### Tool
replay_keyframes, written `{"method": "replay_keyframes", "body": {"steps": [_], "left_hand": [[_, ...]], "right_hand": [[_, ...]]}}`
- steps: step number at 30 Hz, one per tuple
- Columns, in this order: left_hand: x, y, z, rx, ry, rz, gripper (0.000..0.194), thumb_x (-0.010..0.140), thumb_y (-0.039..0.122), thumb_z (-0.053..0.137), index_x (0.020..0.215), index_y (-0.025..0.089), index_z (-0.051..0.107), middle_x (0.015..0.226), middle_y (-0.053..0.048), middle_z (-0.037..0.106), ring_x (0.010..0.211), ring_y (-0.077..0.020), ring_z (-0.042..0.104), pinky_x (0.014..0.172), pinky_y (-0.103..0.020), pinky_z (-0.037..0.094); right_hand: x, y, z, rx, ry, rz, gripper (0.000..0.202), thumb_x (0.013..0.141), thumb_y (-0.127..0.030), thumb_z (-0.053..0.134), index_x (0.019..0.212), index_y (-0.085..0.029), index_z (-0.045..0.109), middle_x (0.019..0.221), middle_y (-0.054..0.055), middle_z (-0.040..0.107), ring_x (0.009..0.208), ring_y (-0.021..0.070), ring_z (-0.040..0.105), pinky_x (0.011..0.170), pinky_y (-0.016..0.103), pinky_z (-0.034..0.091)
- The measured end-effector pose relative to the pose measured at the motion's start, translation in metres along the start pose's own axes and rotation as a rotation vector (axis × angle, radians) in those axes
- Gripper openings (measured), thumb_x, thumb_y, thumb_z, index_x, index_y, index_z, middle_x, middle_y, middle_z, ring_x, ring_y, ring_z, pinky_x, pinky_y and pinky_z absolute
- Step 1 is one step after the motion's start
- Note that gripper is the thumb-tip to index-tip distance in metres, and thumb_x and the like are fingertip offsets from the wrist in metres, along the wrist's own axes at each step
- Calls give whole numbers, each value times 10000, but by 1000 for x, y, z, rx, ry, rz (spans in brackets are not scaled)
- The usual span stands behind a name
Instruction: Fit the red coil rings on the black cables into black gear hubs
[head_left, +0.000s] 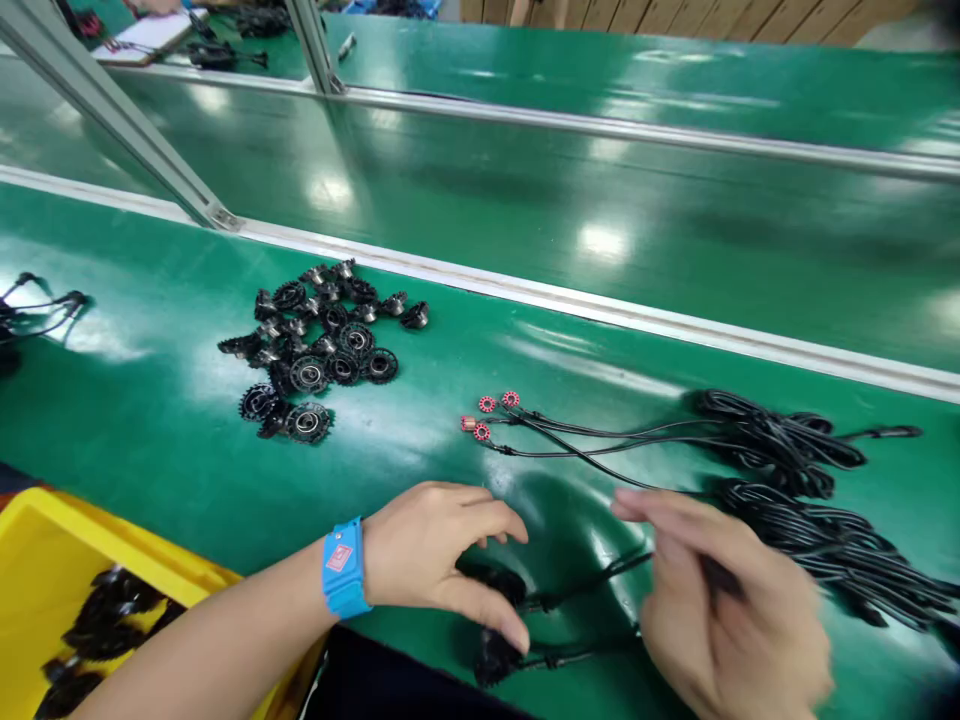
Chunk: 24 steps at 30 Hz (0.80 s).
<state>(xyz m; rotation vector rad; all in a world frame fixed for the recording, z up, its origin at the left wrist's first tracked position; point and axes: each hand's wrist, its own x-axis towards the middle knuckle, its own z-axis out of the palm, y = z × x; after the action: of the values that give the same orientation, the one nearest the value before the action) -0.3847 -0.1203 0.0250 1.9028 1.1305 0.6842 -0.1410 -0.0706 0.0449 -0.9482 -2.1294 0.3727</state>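
So the left hand (435, 545) is half open in a loose C, thumb spread from the fingers, curved over two black toothed parts (491, 665) sitting at its 4 o'clock. Each one has a thin black cable (577, 657) heading off toward 3 o'clock, where the right hand (739, 615) is. That one's fingers are curled with the index poking out toward 9; there's something dark in its palm, but it's pretty blurry, so I can't tell what it is or how firmly either hand grips anything.

Going round from the left hand: heap of black gear-like pieces (309, 372) at 11, little red rings (481, 432) on cable ends at 1, coiled cable bundles (832, 550) between 2 and 3, yellow bin (120, 540) with more black pieces at 9. Blue wrist strap (345, 570) on the left wrist, green bench (172, 440) underneath.
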Motion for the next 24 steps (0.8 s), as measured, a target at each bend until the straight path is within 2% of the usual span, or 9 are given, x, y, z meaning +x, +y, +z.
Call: {"method": "replay_keyframes", "body": {"steps": [3, 6, 8, 12, 15, 17, 20, 22, 24], "left_hand": [[3, -1, -5, 146, 208, -56, 284, 966, 447, 573, 1006, 193, 692, 877, -31, 706, 782, -153, 662, 730, -275, 519], [5, -5, -13, 235, 389, -132, 198, 991, 309, 543, 984, 192, 703, 892, -43, 689, 841, -160, 651, 768, -290, 523], [5, -7, -17, 256, 414, -143, 179, 981, 293, 557, 960, 195, 705, 877, -40, 679, 835, -159, 642, 763, -289, 519], [2, -6, -18, 261, 357, -112, 153, 965, 278, 580, 928, 202, 708, 830, -25, 654, 782, -148, 617, 723, -274, 495], [0, -4, -16, 198, 343, -153, 122, 955, 291, 595, 951, 206, 683, 794, -8, 605, 730, -139, 580, 668, -267, 465], [-1, -3, -15, 57, 384, -254, 114, 955, 315, 597, 937, 205, 616, 771, 11, 570, 694, -127, 552, 644, -261, 453], [-2, -2, -13, -400, 434, -362, 129, 988, 337, 534, 977, 216, 489, 927, -11, 622, 791, -128, 616, 715, -273, 501], [-3, 0, -11, -765, 369, -339, 163, 977, 327, 541, 1074, 223, 460, 1129, -71, 637, 945, -165, 674, 803, -311, 532], [-3, 2, -7, -1026, 259, -284, 307, 913, 307, 638, 1149, 224, 461, 1232, -119, 623, 1018, -204, 693, 837, -331, 542]], "right_hand": [[17, 18, 22, -97, -95, -52, 232, 938, -105, 553, 1140, -201, 612, 994, 70, 699, 879, 202, 679, 785, 343, 550], [34, 28, 44, -147, -171, -106, 154, 950, -212, 608, 1096, -189, 647, 971, 67, 700, 889, 215, 666, 822, 358, 536], [45, 29, 58, -185, -195, -136, 151, 958, -242, 602, 1078, -174, 664, 957, 78, 698, 886, 227, 657, 811, 371, 533], [64, 24, 81, -253, -225, -161, 150, 968, -244, 586, 1064, -161, 666, 954, 61, 676, 861, 193, 631, 784, 358, 531], [69, 19, 85, -251, -196, -167, 118, 982, -228, 560, 1023, -180, 660, 994, 35, 666, 860, 154, 615, 795, 337, 524], [67, 13, 79, -209, -153, -173, 116, 981, -217, 555, 1026, -181, 655, 1028, 40, 686, 886, 159, 625, 802, 337, 514], [56, -1, 62, -98, -96, -175, 80, 964, -175, 564, 990, -175, 639, 971, 38, 721, 872, 152, 654, 791, 321, 496], [47, -12, 50, -17, -76, -168, 65, 944, -147, 586, 977, -183, 629, 913, 25, 724, 816, 134, 662, 763, 304, 491], [37, -20, 39, 47, -73, -155, 101, 920, -123, 612, 993, -191, 631, 890, 16, 719, 778, 129, 661, 731, 294, 491]]}}
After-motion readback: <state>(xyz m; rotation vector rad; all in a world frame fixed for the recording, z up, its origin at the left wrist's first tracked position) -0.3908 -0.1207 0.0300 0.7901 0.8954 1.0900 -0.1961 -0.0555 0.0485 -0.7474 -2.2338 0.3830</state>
